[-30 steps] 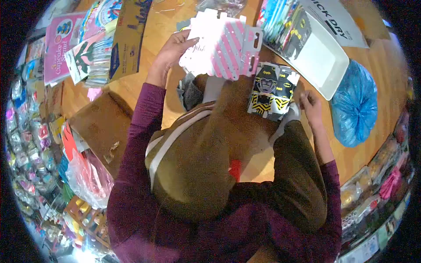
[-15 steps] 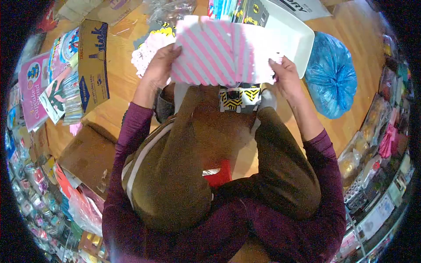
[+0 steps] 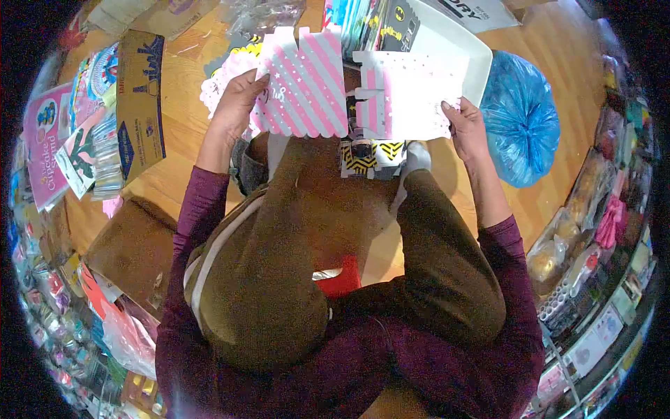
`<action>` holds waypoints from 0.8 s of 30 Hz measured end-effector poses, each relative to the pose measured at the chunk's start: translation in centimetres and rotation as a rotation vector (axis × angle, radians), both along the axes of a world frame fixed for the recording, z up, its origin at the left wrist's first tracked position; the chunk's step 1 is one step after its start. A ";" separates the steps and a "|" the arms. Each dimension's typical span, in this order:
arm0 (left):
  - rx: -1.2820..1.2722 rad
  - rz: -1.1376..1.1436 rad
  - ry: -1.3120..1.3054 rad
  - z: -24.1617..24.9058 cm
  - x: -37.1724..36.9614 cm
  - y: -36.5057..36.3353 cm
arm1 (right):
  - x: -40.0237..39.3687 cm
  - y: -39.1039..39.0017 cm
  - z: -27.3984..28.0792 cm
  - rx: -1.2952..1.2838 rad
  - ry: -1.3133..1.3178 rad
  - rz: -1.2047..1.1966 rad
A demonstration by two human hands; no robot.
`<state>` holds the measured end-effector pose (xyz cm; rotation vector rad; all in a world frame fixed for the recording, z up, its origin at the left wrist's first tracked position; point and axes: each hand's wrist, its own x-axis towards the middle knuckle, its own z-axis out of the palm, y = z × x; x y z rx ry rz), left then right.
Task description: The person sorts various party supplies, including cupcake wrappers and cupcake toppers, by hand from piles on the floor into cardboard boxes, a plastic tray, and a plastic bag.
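In my left hand (image 3: pixel 241 101), thumb on top, is a pink-and-white striped card (image 3: pixel 307 91) with a scalloped lower edge, tabs along its top, and small white lettering near my thumb. My right hand (image 3: pixel 467 126) pinches the right edge of a white card (image 3: pixel 419 98) with pink specks and a striped, tabbed left side. A narrow gap separates the two cards. Beneath the white card, between my feet, stands a black, yellow and white patterned paper box (image 3: pixel 377 157). Beside my left hand lie pink scalloped pieces (image 3: pixel 222 80), partly covered.
A white tray (image 3: pixel 481 63) sits behind the cards, with upright packs and a Batman card (image 3: pixel 398 17) at its left. To its right is a tied blue plastic bag (image 3: pixel 525 122). A cardboard box (image 3: pixel 143 105) and packaged party goods (image 3: pixel 52 153) stand at left. Packed goods line both sides.
The two cards, side by side and touching or overlapping before, are now apart. The left card has moved left and the right one right, showing its striped, tabbed side.
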<state>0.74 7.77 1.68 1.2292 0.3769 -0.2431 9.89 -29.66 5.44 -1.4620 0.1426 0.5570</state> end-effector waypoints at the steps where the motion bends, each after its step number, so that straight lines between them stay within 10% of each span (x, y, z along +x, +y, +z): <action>1: 0.012 -0.023 -0.018 -0.1 0.0 0.1 | 0.1 -0.3 -0.1 -0.003 -0.001 -0.003; 10: -0.059 0.030 -0.050 1.1 0.0 -0.7 | 0.1 -0.7 0.0 -0.160 -0.102 0.075; 24: -0.022 0.092 -0.052 0.2 -0.3 0.6 | 1.7 1.9 -2.1 -0.523 -0.323 0.958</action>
